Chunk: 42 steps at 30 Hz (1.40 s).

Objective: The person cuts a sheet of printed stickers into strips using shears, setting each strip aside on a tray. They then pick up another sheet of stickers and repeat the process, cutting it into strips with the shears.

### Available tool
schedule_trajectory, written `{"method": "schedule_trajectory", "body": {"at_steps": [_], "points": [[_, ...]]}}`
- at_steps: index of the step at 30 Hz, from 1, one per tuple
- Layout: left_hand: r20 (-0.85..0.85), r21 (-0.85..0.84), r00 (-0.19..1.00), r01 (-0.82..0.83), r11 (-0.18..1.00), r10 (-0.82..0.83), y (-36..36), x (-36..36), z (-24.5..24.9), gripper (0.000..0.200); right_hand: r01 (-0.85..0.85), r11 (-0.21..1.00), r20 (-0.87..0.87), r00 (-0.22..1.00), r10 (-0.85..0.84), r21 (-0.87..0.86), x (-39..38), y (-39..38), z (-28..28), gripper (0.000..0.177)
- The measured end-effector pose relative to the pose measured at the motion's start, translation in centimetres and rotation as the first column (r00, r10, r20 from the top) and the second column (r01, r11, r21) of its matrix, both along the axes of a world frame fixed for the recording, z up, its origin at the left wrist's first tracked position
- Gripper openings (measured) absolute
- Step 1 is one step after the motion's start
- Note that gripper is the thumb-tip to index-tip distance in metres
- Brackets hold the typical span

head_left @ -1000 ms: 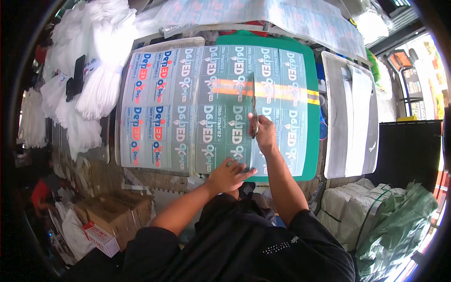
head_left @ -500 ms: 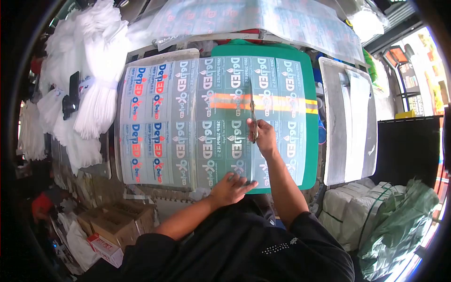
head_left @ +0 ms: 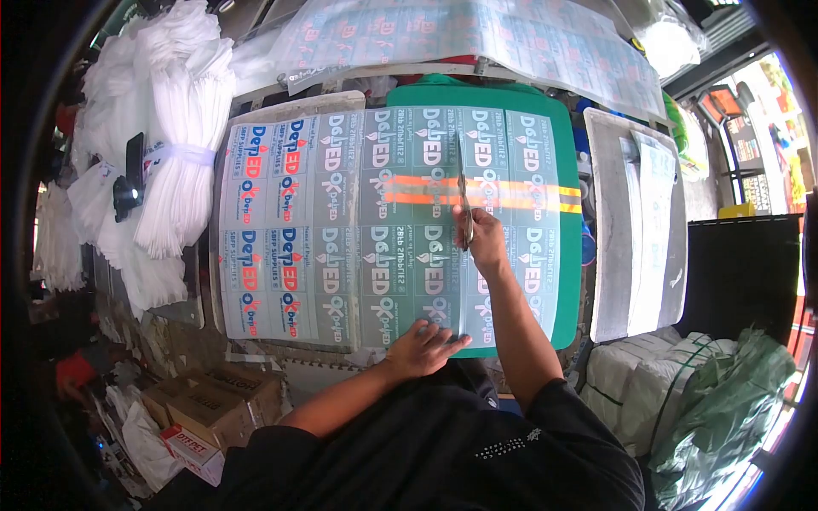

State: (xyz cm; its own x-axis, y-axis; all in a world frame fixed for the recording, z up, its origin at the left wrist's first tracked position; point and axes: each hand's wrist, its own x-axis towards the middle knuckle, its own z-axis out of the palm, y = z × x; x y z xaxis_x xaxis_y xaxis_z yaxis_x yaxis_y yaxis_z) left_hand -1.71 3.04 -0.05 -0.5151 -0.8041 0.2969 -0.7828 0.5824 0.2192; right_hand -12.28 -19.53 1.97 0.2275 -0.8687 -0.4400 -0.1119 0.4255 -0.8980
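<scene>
A wide translucent film sheet (head_left: pixel 332 162) printed with rows of blue, white and red "DepED OK" designs lies spread in front of me. My right hand (head_left: pixel 484 238) is closed around the handles of a pair of scissors (head_left: pixel 463 183). Their blades point away from me, along a lengthwise line between two columns of prints. My left hand (head_left: pixel 422 347) rests on the near edge of the film, left of that line, fingers apart. Beneath the film's right side is a green fabric piece (head_left: pixel 562 281) with an orange-yellow striped band (head_left: pixel 569 199).
Bundled white fabric (head_left: pixel 183 128) hangs at the left, with a black device (head_left: pixel 132 179) on it. More printed film (head_left: pixel 409 38) lies across the back. A grey board (head_left: pixel 607 238) holds strips at the right. Wrapped bales (head_left: pixel 630 383) and cardboard boxes (head_left: pixel 209 404) stand below.
My right hand and the scissors have moved slightly away from me along the film. My left hand stays at the near edge. The whole view has shifted a little.
</scene>
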Motion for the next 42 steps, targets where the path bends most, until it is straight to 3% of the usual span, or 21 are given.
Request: {"method": "schedule_trajectory", "body": {"at_steps": [13,35,38,42], "points": [[0.014,0.022,1.000,-0.001,1.000,0.001,0.2,0.0,-0.3,0.057,0.005,1.000,0.091,0.996,-0.002,-0.028,1.3,-2.2,0.4,0.048],[0.022,0.060,1.000,0.007,0.998,-0.008,0.3,-0.2,0.1,0.057,0.030,0.998,0.064,0.998,-0.026,-0.060,3.1,-7.5,-0.7,0.052],[-0.005,0.069,1.000,0.020,0.997,-0.020,0.3,-0.1,-0.1,0.059,0.049,0.989,0.017,0.999,-0.047,-0.139,3.2,-9.2,0.0,0.052],[-0.089,0.158,0.996,0.045,0.986,-0.031,0.5,0.2,0.9,0.064,0.156,0.962,0.151,0.981,-0.124,-0.224,0.4,-8.1,4.5,0.051]]}}
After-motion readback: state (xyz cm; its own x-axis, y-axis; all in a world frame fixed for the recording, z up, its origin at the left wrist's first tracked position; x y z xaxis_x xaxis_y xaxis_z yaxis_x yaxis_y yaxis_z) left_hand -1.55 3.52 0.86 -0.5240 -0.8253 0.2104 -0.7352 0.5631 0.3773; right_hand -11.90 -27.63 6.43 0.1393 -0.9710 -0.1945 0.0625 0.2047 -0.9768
